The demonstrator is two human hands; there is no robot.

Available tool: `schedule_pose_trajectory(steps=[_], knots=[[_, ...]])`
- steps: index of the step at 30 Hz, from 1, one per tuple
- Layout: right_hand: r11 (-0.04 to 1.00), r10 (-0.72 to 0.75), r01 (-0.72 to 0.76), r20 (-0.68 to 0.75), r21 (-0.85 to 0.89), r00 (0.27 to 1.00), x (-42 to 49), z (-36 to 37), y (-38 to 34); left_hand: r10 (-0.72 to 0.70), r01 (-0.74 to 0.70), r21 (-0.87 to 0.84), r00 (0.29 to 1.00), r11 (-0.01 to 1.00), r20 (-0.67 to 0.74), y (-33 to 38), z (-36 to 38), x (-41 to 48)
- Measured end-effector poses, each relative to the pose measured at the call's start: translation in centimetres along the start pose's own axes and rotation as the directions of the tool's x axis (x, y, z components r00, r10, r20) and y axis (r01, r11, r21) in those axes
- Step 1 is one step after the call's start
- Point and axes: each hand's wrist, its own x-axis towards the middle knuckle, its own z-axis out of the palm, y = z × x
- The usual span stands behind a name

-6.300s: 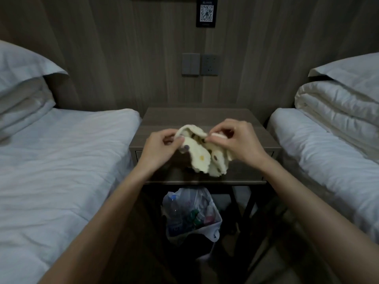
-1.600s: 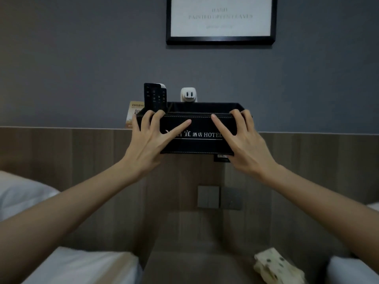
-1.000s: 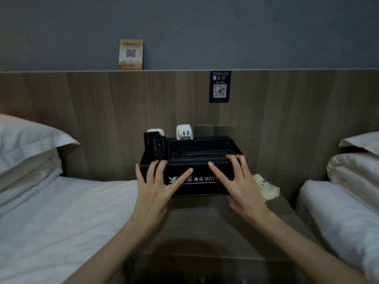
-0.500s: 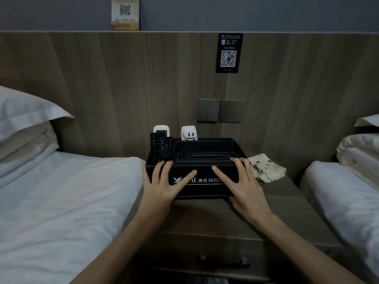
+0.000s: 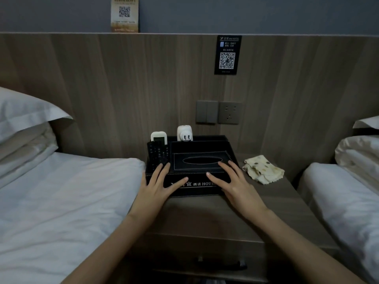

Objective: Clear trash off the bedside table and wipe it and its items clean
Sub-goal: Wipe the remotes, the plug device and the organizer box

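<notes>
Black organiser box (image 5: pixel 196 188), back edge of bedside table (image 5: pixel 205 218).
My left hand (image 5: pixel 158 186) and right hand (image 5: pixel 235 186) lie flat on its front, fingers spread; spotted cloth (image 5: pixel 263 169) near right edge.

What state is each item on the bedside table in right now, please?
Black leather organiser box: upright on wooden bedside table.
Left hand: fingers straight, on box.
Right hand: fingers straight, on box.
Black remote control: standing in box.
White plug adapter: standing in box.
Spotted cream cloth: crumpled, untouched.
Table drawer: closed.
</notes>
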Motion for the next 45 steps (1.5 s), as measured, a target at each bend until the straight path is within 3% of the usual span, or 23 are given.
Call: schedule_pose_trajectory(steps=[10, 14, 23, 26, 29, 33, 36, 39, 45], knots=[[0.999, 0.017, -0.013, 0.139, -0.031, 0.990, 5.2, 0.5, 1.1, -0.099, 0.111, -0.072, 0.984, 0.991, 0.147, -1.5, 3.3, 4.5], [0.997, 0.046, -0.035, 0.192, -0.062, 0.980, 6.8, 0.3, 0.9, -0.075, 0.086, -0.036, 0.966, 0.996, 0.247, -2.6, 3.5, 5.7], [0.988, 0.080, -0.040, 0.269, -0.151, 0.960, 8.7, -0.3, 0.4, -0.050, 0.092, -0.153, 0.965, 0.984, 0.259, -4.1, 4.5, 7.1], [0.986, 0.089, -0.049, 0.255, -0.160, 0.963, 9.4, -1.3, 0.4, -0.078, 0.139, -0.362, 0.981, 0.922, 0.178, -4.1, 4.8, 6.3], [0.996, 0.082, -0.079, 0.084, -0.044, 0.993, 10.9, -2.8, -0.6, -0.249, 0.211, -0.584, 0.968, 0.784, 0.016, -3.8, 5.7, 4.9], [0.979, 0.044, -0.037, -0.033, 0.199, 0.998, 14.4, -4.0, -3.8, -0.434, 0.314, -0.701, 0.901, 0.641, 0.007, -2.5, 6.9, 4.2], [0.931, 0.058, -0.042, -0.033, 0.362, 0.998, 17.4, -3.1, -6.0, -0.471, 0.286, -0.721, 0.880, 0.631, -0.063, -2.0, 7.8, 4.2], [0.889, 0.085, -0.072, -0.007, 0.451, 0.996, 19.7, -1.1, -7.4, -0.475, 0.246, -0.676, 0.863, 0.695, -0.174, -2.0, 8.3, 4.0], [0.699, 0.246, -0.190, 0.017, 0.689, 0.969, 21.9, 1.4, -8.4, -0.497, 0.279, -0.696, 0.858, 0.662, -0.128, -2.2, 8.1, 3.8]])
